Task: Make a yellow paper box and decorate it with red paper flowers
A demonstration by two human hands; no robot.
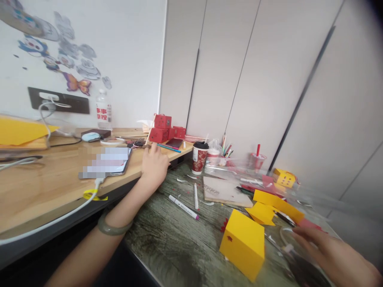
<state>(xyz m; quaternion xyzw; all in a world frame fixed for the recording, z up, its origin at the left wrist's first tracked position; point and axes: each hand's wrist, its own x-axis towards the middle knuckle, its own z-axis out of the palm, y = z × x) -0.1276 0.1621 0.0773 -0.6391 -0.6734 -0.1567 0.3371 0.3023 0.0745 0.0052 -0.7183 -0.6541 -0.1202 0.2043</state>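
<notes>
My left hand (154, 162), a bracelet on its forearm, is over the right edge of the wooden desk. Its fingers are curled round the lower end of a thin wooden stick (150, 129), which rises beside red paper boxes (160, 134). Blue pencils (169, 148) lie just right of the fingers. At the lower right, my right hand (327, 249) is smeared by motion, so its grip is unclear. It is nearest a clear round item (287, 239) and dark-tipped tool (284, 218) by yellow card pieces (263, 213). A yellow paper cube (243, 243) stands left of it.
Two white markers, one purple-tipped (184, 207), lie on the dark table (167, 235). Behind them are a lidded paper cup (199, 159), a pale board (226, 191) and a yellow dice box (284, 178). A phone (119, 161) with its white cable (74, 213) rests on the desk.
</notes>
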